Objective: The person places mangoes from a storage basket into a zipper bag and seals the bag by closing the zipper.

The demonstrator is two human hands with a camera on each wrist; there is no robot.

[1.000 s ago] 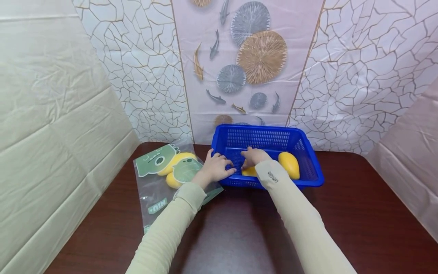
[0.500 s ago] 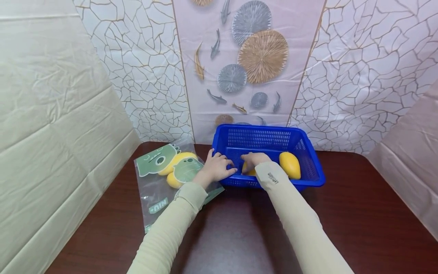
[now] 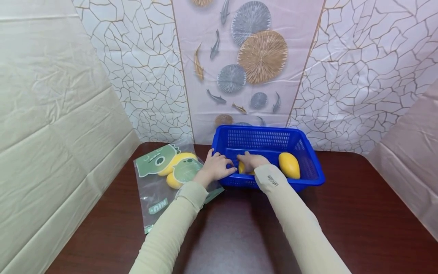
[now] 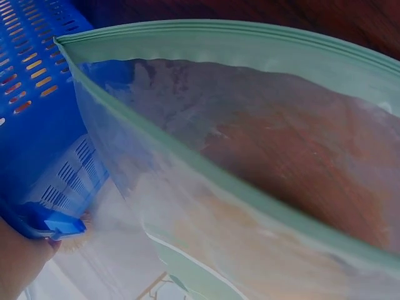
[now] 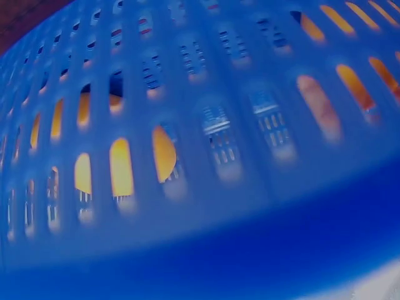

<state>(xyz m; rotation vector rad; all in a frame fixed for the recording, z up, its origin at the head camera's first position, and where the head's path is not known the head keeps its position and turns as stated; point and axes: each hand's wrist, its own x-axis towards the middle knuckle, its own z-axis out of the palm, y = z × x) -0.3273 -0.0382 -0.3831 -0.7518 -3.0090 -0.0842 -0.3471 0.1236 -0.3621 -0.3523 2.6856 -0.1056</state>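
A blue plastic basket with slotted walls stands at the back of the table. Over its near left corner, my left hand grips the rim, with the thumb on the front edge. My right hand reaches inside and holds a yellow mango, mostly covered by the hand. Another mango lies at the basket's right end. In the right wrist view, yellow fruit shows through the slots. Left of the basket lies a clear zip bag with green cartoon prints and two mangoes visible inside.
The bag's green zip edge gapes beside the basket in the left wrist view. A dark brown table lies under everything. Patterned cloth hangs behind, and pale cloth walls close the sides.
My right hand has shifted slightly left inside the basket, its fingers settling round the mango, which has moved a little left too. The left hand, bag and other mango stay put.
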